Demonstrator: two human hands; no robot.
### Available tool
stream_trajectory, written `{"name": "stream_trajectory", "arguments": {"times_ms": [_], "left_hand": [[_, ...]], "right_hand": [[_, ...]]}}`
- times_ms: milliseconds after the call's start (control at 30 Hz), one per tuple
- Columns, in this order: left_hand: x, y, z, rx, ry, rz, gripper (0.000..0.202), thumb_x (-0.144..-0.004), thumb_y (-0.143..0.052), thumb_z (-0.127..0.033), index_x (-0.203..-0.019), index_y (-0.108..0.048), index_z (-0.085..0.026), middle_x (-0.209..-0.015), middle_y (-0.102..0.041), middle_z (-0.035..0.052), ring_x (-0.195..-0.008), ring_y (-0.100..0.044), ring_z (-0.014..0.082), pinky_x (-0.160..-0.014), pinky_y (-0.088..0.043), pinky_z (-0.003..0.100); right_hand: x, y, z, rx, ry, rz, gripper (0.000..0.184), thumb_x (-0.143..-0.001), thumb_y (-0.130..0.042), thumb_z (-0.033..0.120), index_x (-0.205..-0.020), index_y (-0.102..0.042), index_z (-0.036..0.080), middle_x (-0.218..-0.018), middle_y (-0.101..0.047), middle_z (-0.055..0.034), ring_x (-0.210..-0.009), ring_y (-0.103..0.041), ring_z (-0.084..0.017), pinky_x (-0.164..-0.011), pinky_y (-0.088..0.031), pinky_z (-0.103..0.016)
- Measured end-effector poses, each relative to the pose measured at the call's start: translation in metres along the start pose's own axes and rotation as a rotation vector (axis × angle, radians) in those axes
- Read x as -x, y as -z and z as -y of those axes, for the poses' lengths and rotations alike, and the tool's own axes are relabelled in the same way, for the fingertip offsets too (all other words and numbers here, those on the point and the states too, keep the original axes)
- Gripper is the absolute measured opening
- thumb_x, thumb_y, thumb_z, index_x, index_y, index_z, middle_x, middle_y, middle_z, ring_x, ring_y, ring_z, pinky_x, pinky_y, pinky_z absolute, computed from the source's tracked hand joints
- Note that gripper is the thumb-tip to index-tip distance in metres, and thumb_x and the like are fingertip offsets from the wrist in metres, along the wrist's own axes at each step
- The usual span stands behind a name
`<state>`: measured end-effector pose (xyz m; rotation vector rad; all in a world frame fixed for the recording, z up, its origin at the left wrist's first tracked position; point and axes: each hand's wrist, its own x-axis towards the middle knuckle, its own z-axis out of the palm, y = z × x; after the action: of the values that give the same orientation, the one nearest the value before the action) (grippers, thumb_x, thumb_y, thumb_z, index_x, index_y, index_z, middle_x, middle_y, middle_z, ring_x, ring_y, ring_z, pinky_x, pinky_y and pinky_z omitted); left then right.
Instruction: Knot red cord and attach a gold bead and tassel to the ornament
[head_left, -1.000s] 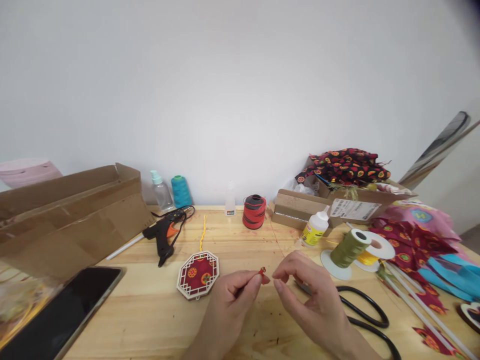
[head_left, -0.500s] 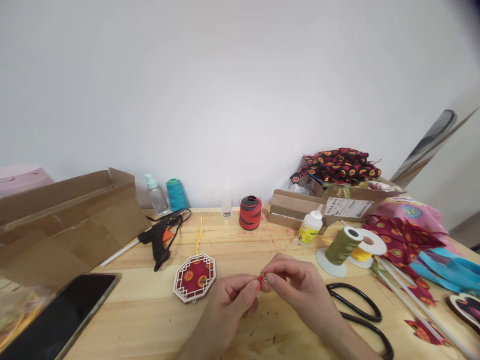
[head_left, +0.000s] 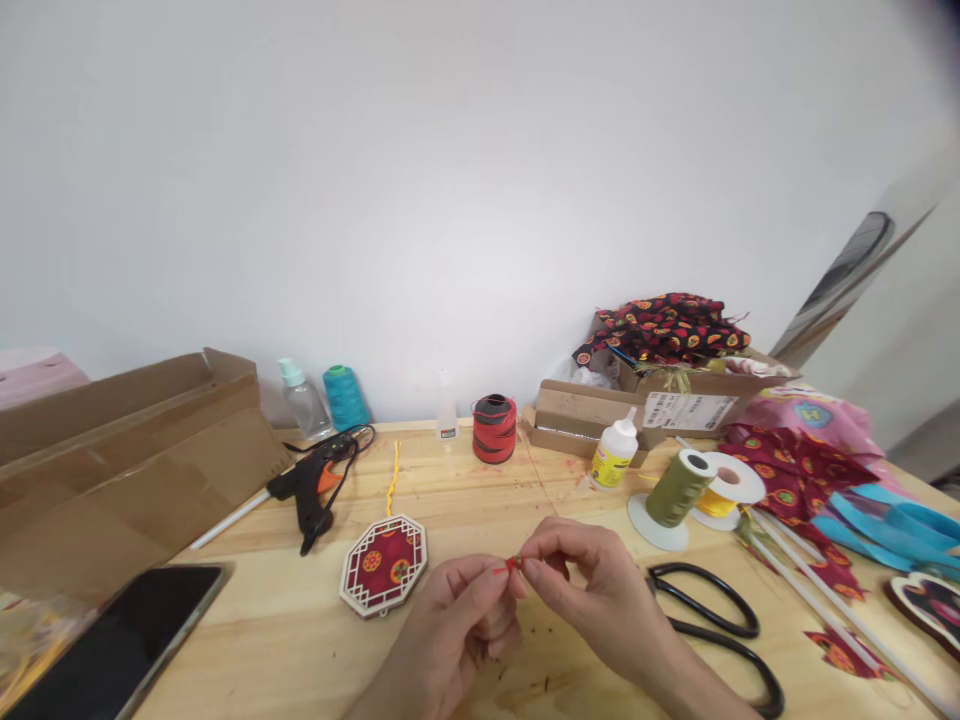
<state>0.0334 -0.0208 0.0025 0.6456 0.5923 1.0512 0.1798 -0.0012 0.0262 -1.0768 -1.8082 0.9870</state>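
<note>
Both hands meet low in the middle, just above the wooden table. My left hand [head_left: 469,610] is closed, thumb and forefinger pinching a small piece of red thread [head_left: 513,563]. Against its other end, my right hand [head_left: 581,575] pinches the same red piece between thumb and fingertips; a tiny bit of something greenish shows there, too small to name. An octagonal wooden ornament [head_left: 383,565] with patterned red fabric and a yellow cord [head_left: 393,478] lies flat left of my left hand. Black-handled scissors [head_left: 716,630] rest by my right wrist, their blades hidden.
A red thread spool [head_left: 494,430] and a yellow-labelled glue bottle [head_left: 614,452] stand behind the hands. To the left are a glue gun [head_left: 311,490], a phone [head_left: 127,640] and a cardboard box [head_left: 135,450]. Olive thread [head_left: 680,488] and white sticks [head_left: 817,595] are at right.
The hands have shifted slightly left in view and the fingertips are a little apart, showing more of the red piece. The whole scene shifts slightly as the camera turns.
</note>
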Motion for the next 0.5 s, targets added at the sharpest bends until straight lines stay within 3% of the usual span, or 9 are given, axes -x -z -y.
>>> {"name": "stream_trajectory", "arguments": {"times_ms": [100, 267, 500], "left_hand": [[0.0006, -0.0004, 0.0030, 0.047, 0.015, -0.005, 0.021, -0.070, -0.063, -0.029, -0.060, -0.064, -0.011, -0.042, -0.024, -0.0097, -0.041, -0.020, 0.0043, -0.042, -0.021, 0.018], [0.0004, 0.0017, 0.0048, 0.255, 0.113, 0.003, 0.019, -0.070, -0.065, -0.026, -0.061, -0.062, -0.010, -0.043, -0.021, -0.0108, -0.040, -0.016, 0.0027, -0.039, -0.020, 0.015], [-0.0001, 0.0029, 0.0016, 0.423, 0.228, 0.022, 0.016, -0.065, -0.070, -0.022, -0.061, -0.061, -0.009, -0.043, -0.018, -0.0119, -0.038, -0.013, 0.0008, -0.038, -0.020, 0.011]], "right_hand": [[0.0007, -0.0005, 0.0007, 0.023, 0.039, -0.052, 0.013, -0.071, -0.052, 0.014, -0.062, -0.061, 0.016, -0.056, -0.052, 0.0014, -0.052, -0.041, -0.010, -0.050, -0.035, -0.021], [-0.0007, 0.0041, 0.0011, 0.065, 0.110, -0.009, 0.017, -0.074, -0.050, 0.015, -0.061, -0.060, 0.016, -0.057, -0.053, 0.0002, -0.055, -0.044, -0.011, -0.052, -0.036, -0.022], [-0.0026, 0.0010, -0.0027, 0.143, 0.241, -0.089, 0.011, -0.075, -0.053, 0.016, -0.075, -0.063, 0.019, -0.065, -0.059, -0.0012, -0.062, -0.050, -0.013, -0.058, -0.039, -0.025]]}}
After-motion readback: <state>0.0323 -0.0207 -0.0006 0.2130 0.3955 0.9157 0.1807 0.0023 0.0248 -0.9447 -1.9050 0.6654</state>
